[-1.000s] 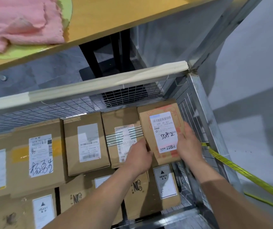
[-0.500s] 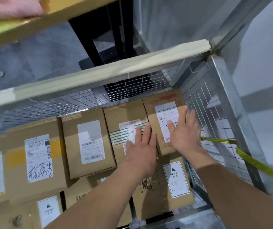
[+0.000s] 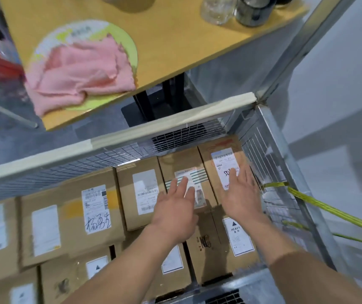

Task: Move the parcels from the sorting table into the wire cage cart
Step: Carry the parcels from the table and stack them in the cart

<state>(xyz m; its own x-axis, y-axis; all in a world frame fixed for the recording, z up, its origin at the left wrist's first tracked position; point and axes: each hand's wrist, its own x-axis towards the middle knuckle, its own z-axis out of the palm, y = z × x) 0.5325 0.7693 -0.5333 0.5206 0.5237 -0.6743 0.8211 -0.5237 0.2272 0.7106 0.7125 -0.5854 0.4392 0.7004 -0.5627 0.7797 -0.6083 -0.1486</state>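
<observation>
Parcels packed in the wire cage cart (image 3: 272, 150), hands released above them.

A small parcel (image 3: 220, 163) is seen lying in the cart's far right corner, among many boxes already stowed. Nothing is grasped: the left hand (image 3: 173, 213) and right hand (image 3: 240, 198) are spread flat, each grip released, over the boxes. On the visible stretch of tabletop (image 3: 175, 47) no parcels are seen; whether any remain cannot be told.
</observation>
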